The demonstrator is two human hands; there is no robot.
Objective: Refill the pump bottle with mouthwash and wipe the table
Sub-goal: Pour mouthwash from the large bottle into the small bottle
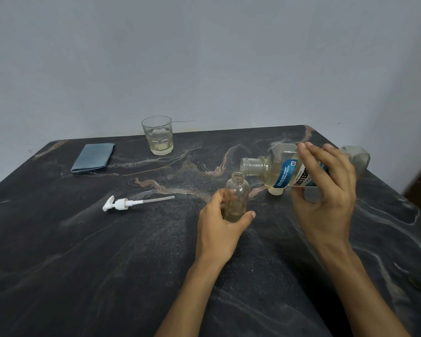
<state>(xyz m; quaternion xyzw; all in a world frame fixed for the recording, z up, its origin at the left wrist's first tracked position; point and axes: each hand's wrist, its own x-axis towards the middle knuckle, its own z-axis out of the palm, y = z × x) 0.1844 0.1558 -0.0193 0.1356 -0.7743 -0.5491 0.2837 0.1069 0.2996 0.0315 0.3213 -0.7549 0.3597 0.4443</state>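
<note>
While the light, slick pump bottle [236, 198] is being gripped low by the left hand [220, 222], fingers curled round it, the heavier mouthwash bottle [289, 170] is being clasped mid-body by the right hand [326, 190] and tipped.

A big dark table [83, 251] (with wavy pale lines) stands against a plain grey wall [204, 57] behind it.

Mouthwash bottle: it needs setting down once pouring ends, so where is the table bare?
Bare: the near-left table below the pump head, and the far right behind the mouthwash bottle. Crowded: the centre-right, where the left hand holds the small bottle and the right hand pours.
</note>
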